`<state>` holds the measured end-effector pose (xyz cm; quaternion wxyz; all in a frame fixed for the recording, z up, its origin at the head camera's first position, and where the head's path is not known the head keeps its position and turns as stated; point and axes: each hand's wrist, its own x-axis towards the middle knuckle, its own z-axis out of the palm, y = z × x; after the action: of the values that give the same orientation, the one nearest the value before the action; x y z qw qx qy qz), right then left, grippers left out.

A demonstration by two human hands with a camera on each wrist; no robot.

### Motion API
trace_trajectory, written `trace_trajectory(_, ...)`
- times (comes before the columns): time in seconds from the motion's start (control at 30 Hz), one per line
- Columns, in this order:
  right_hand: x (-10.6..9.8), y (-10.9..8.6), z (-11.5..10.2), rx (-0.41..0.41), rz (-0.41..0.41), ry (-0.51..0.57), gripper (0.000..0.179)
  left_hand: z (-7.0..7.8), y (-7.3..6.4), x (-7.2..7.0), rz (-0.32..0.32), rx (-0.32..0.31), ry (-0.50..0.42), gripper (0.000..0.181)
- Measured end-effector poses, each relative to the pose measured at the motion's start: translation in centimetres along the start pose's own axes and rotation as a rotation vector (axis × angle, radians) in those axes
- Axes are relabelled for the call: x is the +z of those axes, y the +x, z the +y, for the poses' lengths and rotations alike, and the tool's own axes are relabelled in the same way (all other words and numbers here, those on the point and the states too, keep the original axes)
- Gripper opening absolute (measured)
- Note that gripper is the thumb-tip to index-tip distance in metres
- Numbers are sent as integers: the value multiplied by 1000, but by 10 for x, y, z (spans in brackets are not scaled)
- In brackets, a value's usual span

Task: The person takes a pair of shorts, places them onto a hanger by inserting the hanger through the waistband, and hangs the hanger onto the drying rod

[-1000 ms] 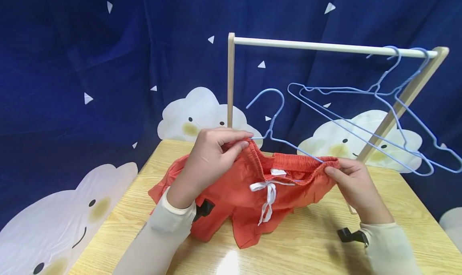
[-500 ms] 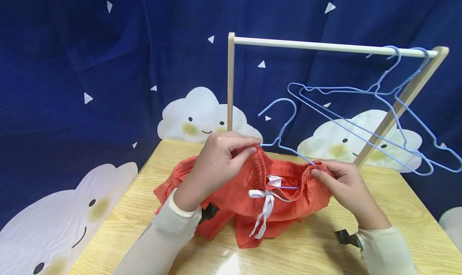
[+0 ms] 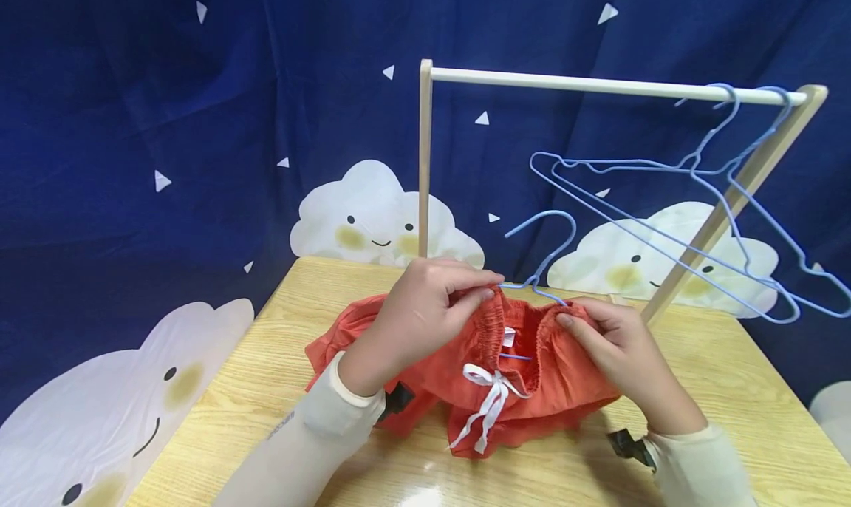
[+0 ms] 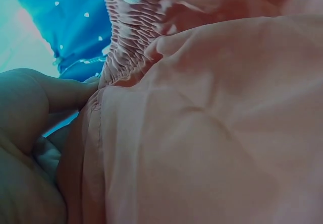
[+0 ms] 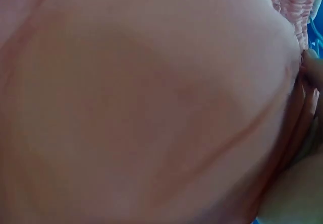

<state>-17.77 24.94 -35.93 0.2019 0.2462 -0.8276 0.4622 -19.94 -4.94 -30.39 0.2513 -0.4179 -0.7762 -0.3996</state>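
Red shorts (image 3: pixel 565 389) with an elastic waistband and a white drawstring bow (image 3: pixel 495 400) hang from both hands above the table. A blue wire hanger (image 3: pixel 541 267) sits in the waist, its hook and shoulders standing out at the top and its lower bar partly showing inside. My left hand (image 3: pixel 425 315) pinches the left part of the waistband, fingertips at the hanger's shoulder. On the other side my right hand (image 3: pixel 618 348) pinches the waistband between thumb and fingers. The shorts' cloth (image 4: pixel 202 133) fills most of the left wrist view, and the hanger's ends are hidden in it.
Behind the shorts stands a wooden rack with a white rail (image 3: pixel 565 84). Two blue wire hangers (image 3: pixel 694 163) hang at its right end. The wooden table (image 3: pixel 239 418) lies beneath, and a dark blue curtain (image 3: pixel 199 86) with clouds and triangles backs the scene.
The hanger has moved down and to the right, deeper into the waist. My hands have come closer together, the left moving right and down, and the waist opening has narrowed.
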Motion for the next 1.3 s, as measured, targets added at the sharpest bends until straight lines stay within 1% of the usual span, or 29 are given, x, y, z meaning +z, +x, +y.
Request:
trace_trajectory(0.3, 8, -2, -9, -8, 42, -31, 19, 4, 0, 10, -33, 5, 19, 19)
trace_trajectory(0.43, 9, -3, -11, -10, 59, -46, 20, 5, 0, 11, -35, -5, 14, 19)
trace_trajectory(0.57, 9, -4, -13, -15, 82, -71, 20, 5, 0, 11, -50, -26, 6, 18)
trace_trajectory(0.73, 7, -4, -17, -26, 110, -123, 21, 4, 0, 8, -69, -67, -10, 19)
trace_trajectory(0.8, 5, -4, -19, -24, 114, -136, 21, 4, 0, 6, -79, -74, -12, 19)
trace_trajectory(0.93, 0, -4, -22, -8, 132, -163, 21, 2, 0, 2, -88, -67, -14, 20)
trace_trajectory(1.07, -6, -4, -25, 17, 153, -163, 21, -1, 0, -2, -85, -54, -20, 21)
trace_trajectory(1.3, -16, -3, -24, 38, 197, -136, 15, -6, 0, -11, -96, -57, -30, 22)
